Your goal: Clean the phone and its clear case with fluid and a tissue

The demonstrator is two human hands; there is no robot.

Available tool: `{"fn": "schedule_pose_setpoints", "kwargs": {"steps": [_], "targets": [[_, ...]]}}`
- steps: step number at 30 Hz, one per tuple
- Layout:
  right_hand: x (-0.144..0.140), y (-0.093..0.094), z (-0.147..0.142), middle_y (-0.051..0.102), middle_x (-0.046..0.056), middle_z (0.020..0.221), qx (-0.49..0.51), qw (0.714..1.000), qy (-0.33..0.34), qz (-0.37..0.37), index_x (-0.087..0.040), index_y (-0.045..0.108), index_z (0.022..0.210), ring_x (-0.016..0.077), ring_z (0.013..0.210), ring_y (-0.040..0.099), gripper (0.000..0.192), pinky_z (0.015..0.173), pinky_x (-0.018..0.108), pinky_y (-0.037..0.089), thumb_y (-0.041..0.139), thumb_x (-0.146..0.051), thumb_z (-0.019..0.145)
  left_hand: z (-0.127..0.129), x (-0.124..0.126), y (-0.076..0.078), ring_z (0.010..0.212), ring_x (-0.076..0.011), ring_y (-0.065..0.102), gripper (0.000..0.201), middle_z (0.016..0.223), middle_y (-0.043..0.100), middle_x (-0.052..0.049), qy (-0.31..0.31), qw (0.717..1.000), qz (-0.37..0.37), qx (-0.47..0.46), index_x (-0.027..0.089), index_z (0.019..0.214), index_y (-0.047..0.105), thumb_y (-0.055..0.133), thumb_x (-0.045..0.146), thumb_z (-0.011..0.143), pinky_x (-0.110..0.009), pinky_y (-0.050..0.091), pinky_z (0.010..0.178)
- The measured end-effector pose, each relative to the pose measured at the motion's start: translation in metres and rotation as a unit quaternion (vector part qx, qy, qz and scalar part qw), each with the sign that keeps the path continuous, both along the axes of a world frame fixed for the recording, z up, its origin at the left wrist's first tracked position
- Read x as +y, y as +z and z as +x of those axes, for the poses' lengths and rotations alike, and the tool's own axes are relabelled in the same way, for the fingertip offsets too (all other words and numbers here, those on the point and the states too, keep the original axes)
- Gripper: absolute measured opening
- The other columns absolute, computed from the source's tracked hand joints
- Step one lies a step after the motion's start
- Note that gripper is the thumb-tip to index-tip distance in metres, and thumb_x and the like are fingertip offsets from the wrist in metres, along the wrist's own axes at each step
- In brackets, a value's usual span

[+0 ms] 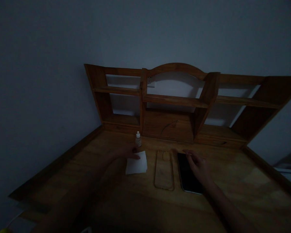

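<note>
Head view shows a dim wooden desk (pixel 232 181) with a shelf unit (pixel 174 103) along its far edge. The left hand (pixel 128 151) reaches out flat, fingers loosely together, its tips resting on the far left corner of a white cloth (pixel 136 163) that lies on the desk; it pinches nothing that I can see. Just beyond those fingertips stands a small bottle (pixel 138 139), upright, white cap on, close to the cloth but apart from it. The right hand (pixel 196 165) lies over the right edge of a dark phone (pixel 188 174), fingers spread a little and pointing far-left, palm down; the light is too low to tell whether it presses or only rests. Between cloth and phone lies a clear case (pixel 164 170), flat, empty, touching neither.

To handle this well, I judge the phone should stay flat with the right hand steadying it by its edge, not the glass, so no new marks go on the screen. The cloth is best lifted by its corner with thumb and finger, kept clear of the bottle so it does not tip. The case sits close on the phone's left, so any slide of the phone should go away from it.
</note>
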State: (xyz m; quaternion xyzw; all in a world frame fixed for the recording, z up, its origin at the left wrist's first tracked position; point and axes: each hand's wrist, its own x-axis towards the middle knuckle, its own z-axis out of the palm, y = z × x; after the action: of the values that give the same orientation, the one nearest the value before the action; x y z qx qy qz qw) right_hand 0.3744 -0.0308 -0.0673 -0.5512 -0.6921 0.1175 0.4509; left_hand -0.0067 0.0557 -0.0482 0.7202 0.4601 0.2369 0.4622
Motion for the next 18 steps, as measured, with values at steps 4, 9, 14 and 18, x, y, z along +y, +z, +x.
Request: {"fn": "schedule_pose_setpoints", "kwargs": {"steps": [4, 9, 14, 18], "targets": [[0.003, 0.001, 0.000, 0.074, 0.008, 0.111, 0.006, 0.999, -0.018, 0.027, -0.023, 0.067, 0.116, 0.0258, 0.093, 0.073, 0.034, 0.079, 0.035, 0.055, 0.046, -0.042, 0.097, 0.026, -0.017, 0.012, 0.084, -0.0210, 0.063, 0.032, 0.096, 0.071, -0.007, -0.022, 0.992, -0.102, -0.076, 0.017, 0.096, 0.072, 0.078, 0.033, 0.068, -0.027, 0.044, 0.071], [0.008, 0.027, -0.016, 0.077, 0.007, 0.095, 0.008, 1.000, -0.007, 0.025, -0.022, 0.070, 0.109, 0.0246, 0.081, 0.073, 0.032, 0.070, 0.033, 0.054, 0.049, -0.042, 0.095, 0.049, -0.032, -0.004, 0.084, -0.0212, 0.065, 0.035, 0.100, 0.072, -0.009, 0.063, 0.935, -0.265, -0.229, 0.014, 0.106, 0.067, 0.073, 0.030, 0.074, -0.029, 0.047, 0.075], [0.041, 0.076, -0.067, 0.076, 0.005, 0.084, 0.002, 0.999, 0.038, 0.023, -0.021, 0.073, 0.097, 0.0207, 0.072, 0.070, 0.025, 0.065, 0.029, 0.049, 0.056, -0.037, 0.091, 0.055, -0.031, -0.021, 0.090, -0.0223, 0.066, 0.029, 0.095, 0.072, -0.011, 0.079, 0.898, -0.334, -0.275, 0.009, 0.098, 0.067, 0.073, 0.022, 0.073, -0.032, 0.047, 0.088], [0.078, 0.098, -0.127, 0.076, 0.003, 0.083, 0.000, 0.997, 0.078, 0.020, -0.022, 0.075, 0.091, 0.0171, 0.073, 0.069, 0.019, 0.065, 0.025, 0.047, 0.063, -0.035, 0.088, 0.054, -0.030, -0.019, 0.100, -0.0245, 0.066, 0.030, 0.094, 0.073, -0.009, 0.108, 0.880, -0.327, -0.328, 0.010, 0.103, 0.066, 0.071, 0.024, 0.078, -0.033, 0.045, 0.094]]}}
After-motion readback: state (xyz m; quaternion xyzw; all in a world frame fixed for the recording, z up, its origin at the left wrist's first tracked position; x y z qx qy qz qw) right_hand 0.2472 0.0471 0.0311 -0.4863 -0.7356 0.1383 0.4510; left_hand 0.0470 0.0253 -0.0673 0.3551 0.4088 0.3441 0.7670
